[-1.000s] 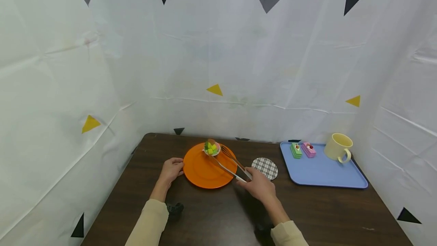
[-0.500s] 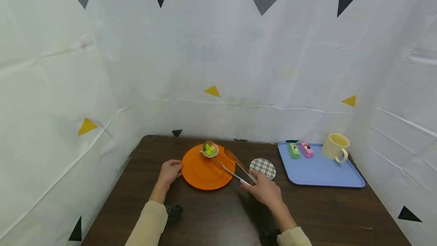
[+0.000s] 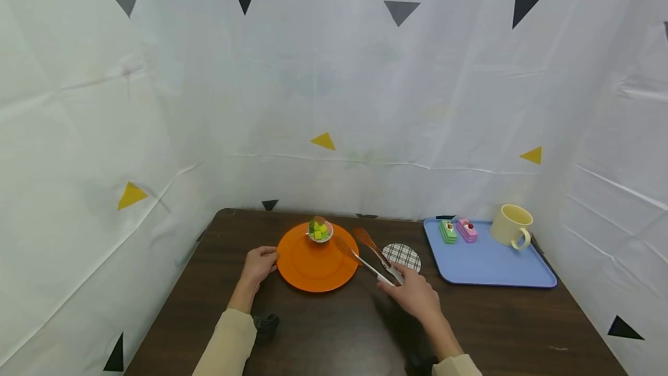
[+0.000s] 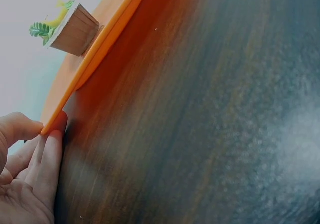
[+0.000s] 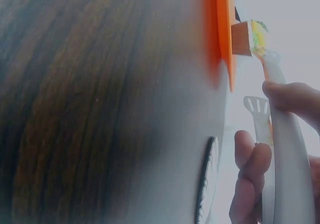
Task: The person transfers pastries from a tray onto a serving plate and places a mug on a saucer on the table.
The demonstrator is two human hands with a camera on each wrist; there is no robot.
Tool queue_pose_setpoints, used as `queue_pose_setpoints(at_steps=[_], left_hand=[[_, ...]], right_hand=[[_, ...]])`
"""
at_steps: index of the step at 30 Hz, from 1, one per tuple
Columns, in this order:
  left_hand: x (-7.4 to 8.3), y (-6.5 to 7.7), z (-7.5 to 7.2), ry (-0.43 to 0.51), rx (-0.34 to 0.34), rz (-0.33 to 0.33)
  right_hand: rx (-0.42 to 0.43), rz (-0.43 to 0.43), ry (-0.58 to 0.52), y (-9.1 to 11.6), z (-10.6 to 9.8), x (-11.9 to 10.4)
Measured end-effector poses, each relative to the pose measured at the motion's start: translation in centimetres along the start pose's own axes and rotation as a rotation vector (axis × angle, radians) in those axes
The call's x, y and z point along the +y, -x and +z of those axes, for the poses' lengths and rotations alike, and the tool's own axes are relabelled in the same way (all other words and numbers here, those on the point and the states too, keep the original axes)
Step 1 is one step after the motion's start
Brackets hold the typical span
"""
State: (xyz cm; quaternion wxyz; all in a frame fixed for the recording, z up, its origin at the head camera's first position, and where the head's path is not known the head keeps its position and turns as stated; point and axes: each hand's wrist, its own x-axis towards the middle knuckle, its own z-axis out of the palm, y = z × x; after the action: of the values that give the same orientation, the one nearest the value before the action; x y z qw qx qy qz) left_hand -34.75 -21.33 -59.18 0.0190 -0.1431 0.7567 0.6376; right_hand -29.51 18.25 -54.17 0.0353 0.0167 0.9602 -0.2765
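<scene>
My left hand [image 3: 258, 266] pinches the left rim of an orange plate [image 3: 313, 274]. In the left wrist view the thumb [image 4: 21, 128] lies on the rim's upper side, with fingers underneath. Toward the back of the plate sits a small cup of food [image 3: 320, 231], with yellow chunks and a green leafy bit on top. My right hand [image 3: 417, 296] grips a pair of tongs [image 3: 368, 266] with white handles and brownish slotted tips. The tong arms are spread apart with nothing between them, near the plate's right edge. In the right wrist view, the thumb presses one handle [image 5: 292, 169].
Behind the tongs lies a round checked coaster [image 3: 403, 255]. A blue tray [image 3: 496, 268] at the right bears a green cake piece [image 3: 448, 231], a pink cake piece [image 3: 467, 230] and a yellow mug [image 3: 511, 225]. White cloth surrounds the dark wooden table [image 3: 323, 329].
The tongs have drawn away from the food cup toward the right and closer to me, and their arms have parted. My left hand keeps its hold on the plate rim.
</scene>
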Motion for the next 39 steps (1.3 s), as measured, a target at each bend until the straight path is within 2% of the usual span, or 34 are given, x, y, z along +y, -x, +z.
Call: queue_pose_setpoints(at_steps=[17,27,39], left_hand=[[0.0,0.5,-0.2,0.007,-0.001,-0.007],[-0.1,0.6,-0.3,0.015,-0.003,-0.003],[0.6,0.8,-0.1,0.015,-0.018,0.009]], right_hand=[[0.007,0.045,-0.142,0.8,-1.9,1.8],[0.032,-0.007,-0.277,1.4,-4.4,3.0],[0.069,0.066,-0.225,2.0,-7.1,5.3]])
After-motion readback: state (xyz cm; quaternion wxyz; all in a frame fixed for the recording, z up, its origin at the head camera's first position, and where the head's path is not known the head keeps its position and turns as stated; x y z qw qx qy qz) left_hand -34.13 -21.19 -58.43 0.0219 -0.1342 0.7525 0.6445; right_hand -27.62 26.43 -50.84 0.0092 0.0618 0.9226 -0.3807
